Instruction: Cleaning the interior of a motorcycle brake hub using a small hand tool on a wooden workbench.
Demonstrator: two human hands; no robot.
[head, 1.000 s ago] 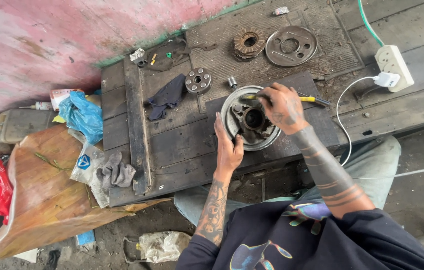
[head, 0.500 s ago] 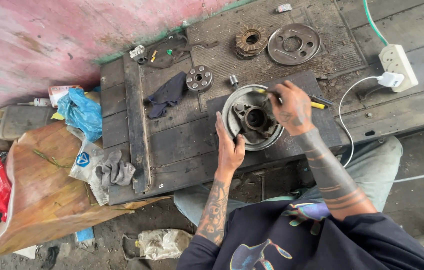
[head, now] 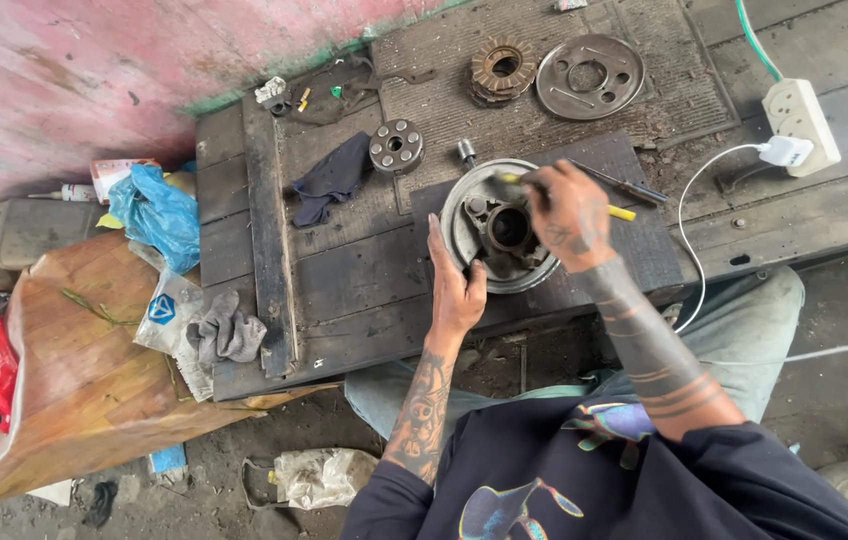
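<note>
A round metal clutch drum [head: 464, 222] lies on a dark wooden workbench [head: 344, 270]. My left hand [head: 454, 285] rests against its lower left rim, fingers apart, steadying it. My right hand [head: 569, 215] hovers over the drum's right side, closed around a small yellow-tipped tool [head: 622, 212] whose blurred working end points into the drum's middle. Part of the drum is hidden under my right hand.
At the back of the bench lie a round metal plate [head: 589, 75], a stack of friction discs [head: 502, 68], a small hub with holes [head: 396, 146] and a dark rag [head: 332, 178]. A white power strip [head: 799, 110] sits right. A blue bag [head: 156, 215] and grey glove [head: 227, 332] lie left.
My right hand has shifted slightly right and toward me over the drum, with the tool moving quickly. My left hand stays on the rim.
</note>
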